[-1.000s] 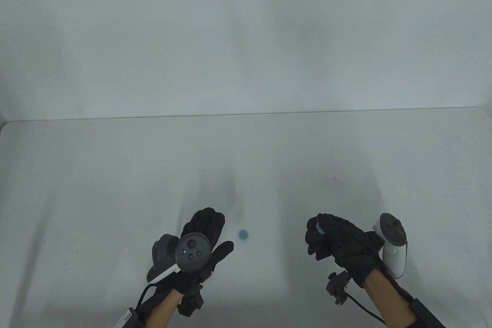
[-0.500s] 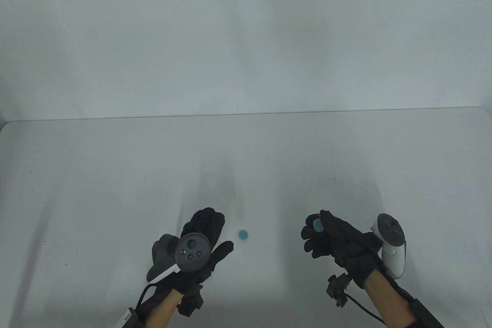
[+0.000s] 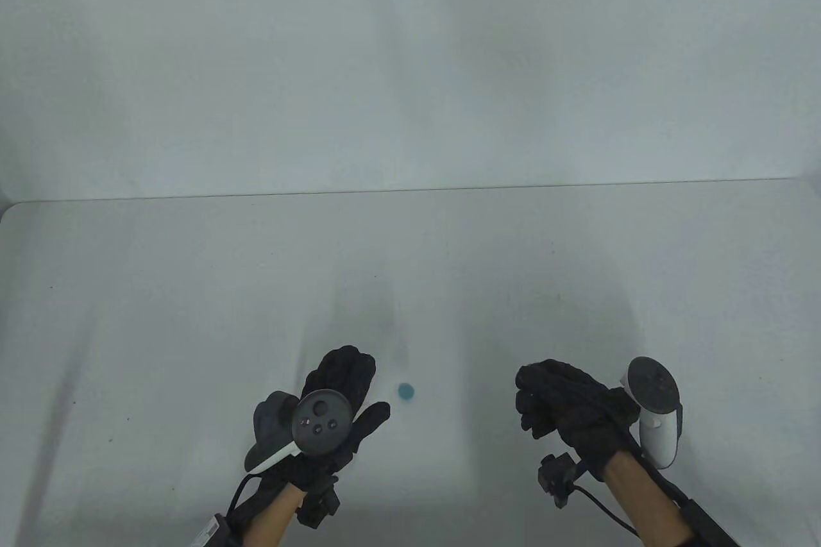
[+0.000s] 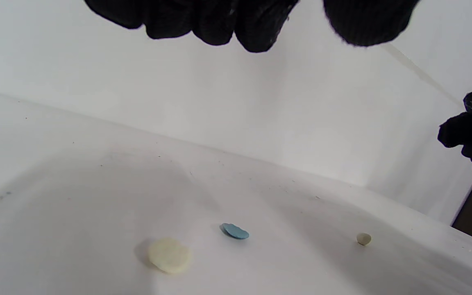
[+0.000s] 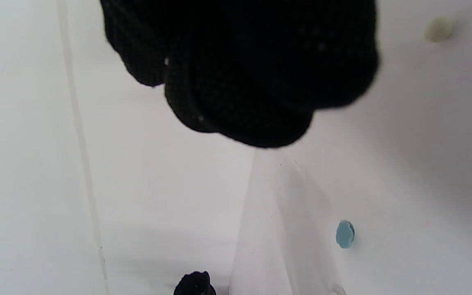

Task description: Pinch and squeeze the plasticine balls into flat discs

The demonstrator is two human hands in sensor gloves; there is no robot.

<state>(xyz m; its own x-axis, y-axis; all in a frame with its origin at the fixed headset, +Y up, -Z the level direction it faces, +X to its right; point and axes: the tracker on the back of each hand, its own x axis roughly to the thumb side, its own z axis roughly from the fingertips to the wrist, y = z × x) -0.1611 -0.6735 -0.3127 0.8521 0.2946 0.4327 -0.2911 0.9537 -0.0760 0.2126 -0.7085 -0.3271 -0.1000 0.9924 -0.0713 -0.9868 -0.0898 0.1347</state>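
A flat blue disc (image 3: 405, 390) lies on the white table (image 3: 192, 316) between my hands; it also shows in the left wrist view (image 4: 235, 231) and the right wrist view (image 5: 345, 234). My left hand (image 3: 367, 385) is just left of it, palm down, fingers loosely spread, holding nothing. My right hand (image 3: 532, 406) is curled into a closed fist to the right of the disc. The blue piece it pinched a moment ago is hidden inside the fingers (image 5: 240, 82).
A flattened cream disc (image 4: 169, 255) lies near the blue disc. A small cream ball (image 4: 363, 239) sits further right, also in the right wrist view (image 5: 438, 29). The white wall meets the table's far edge (image 3: 410, 190).
My right hand has closed over the blue piece, which showed between thumb and fingers before and is now hidden. My left hand and the blue disc on the table have not moved.
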